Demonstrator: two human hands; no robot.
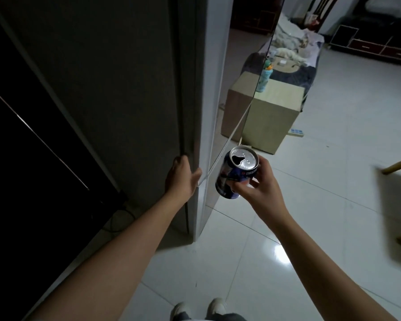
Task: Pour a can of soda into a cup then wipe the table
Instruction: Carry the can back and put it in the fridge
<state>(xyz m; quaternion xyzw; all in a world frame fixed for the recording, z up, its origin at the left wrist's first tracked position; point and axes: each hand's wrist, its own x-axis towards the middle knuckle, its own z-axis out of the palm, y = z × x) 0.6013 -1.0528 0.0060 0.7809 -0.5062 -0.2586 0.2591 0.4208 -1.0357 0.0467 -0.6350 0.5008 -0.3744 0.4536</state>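
Fetching step, pouring not begun. Right hand (261,181) gripped the opened blue aluminium soda can (235,172), upright over the floor. Left hand (181,177), fingers straight, pressed the tall grey door (125,89). Next: find cup and worktop, neither visible.

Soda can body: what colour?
Dark blue soda can with a silver top, seen in the head view.

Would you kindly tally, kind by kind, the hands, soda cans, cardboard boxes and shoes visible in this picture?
Hands: 2, the left hand on the door edge and the right hand holding the can
Soda cans: 1, the blue can, already opened
Cardboard boxes: 1, the box on the floor
Shoes: 2, the left shoe and the right shoe
Total: 6
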